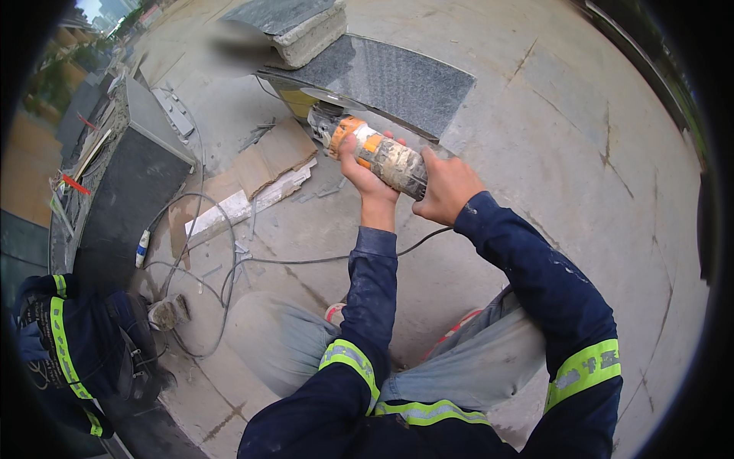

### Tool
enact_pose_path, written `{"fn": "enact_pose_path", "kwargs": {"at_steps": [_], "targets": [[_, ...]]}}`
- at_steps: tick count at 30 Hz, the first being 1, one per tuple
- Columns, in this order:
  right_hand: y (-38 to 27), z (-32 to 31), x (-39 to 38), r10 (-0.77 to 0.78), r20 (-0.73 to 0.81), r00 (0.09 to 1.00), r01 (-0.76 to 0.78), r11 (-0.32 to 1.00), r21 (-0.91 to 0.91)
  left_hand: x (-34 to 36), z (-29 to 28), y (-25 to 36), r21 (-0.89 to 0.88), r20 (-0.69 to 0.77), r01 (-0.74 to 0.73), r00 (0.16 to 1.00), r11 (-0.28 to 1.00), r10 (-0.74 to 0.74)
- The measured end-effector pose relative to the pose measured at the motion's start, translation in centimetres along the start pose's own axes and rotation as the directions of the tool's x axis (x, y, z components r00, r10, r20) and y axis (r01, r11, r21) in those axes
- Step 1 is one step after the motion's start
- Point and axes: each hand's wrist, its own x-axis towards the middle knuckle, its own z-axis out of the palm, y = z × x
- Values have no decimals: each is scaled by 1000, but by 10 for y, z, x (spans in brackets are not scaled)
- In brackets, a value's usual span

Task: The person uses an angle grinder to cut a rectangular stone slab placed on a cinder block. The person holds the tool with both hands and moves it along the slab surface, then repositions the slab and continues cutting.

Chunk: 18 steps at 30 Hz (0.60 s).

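Both of my hands hold an angle grinder (392, 166), orange near its head and wrapped in worn, dusty tape along its body. My left hand (370, 180) cups the body from below just behind the head, thumb on the near side, fingertips showing beyond it. Around the rear end closes my right hand (449, 186). The thin round disc (334, 99) lies against or very close to the lower long edge of a polished dark grey stone slab (397, 80); whether it touches I cannot tell. A black power cable (329, 259) trails left from behind the grinder.
A rough-edged stone block (312, 38) rests on the slab's far left end. Cardboard (264, 162), a white strip (218, 222) and stone offcuts litter the concrete floor. Looped cable with a blue-and-white connector (143, 249) lies left, beside a dark stone-faced wall (122, 191) and a dark jacket (69, 336).
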Motion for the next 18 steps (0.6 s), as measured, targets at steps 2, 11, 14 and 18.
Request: {"fn": "enact_pose_path", "kwargs": {"at_steps": [2,11,14,18], "targets": [[0,1,1,-16,-28,999,16,1000,2,2,-1,-1,-12,5,10,1000,1000,-10],[8,0,3,24,18,1000,-24,1000,-1,7,-5,-10,7,-2,14,1000,1000,-14],[9,-1,2,38,25,999,-37,999,-8,7,-4,-13,17,-24,7,1000,1000,-6],[11,-2,3,35,27,999,-35,999,-13,7,-3,-14,26,-12,-2,1000,1000,3]]}}
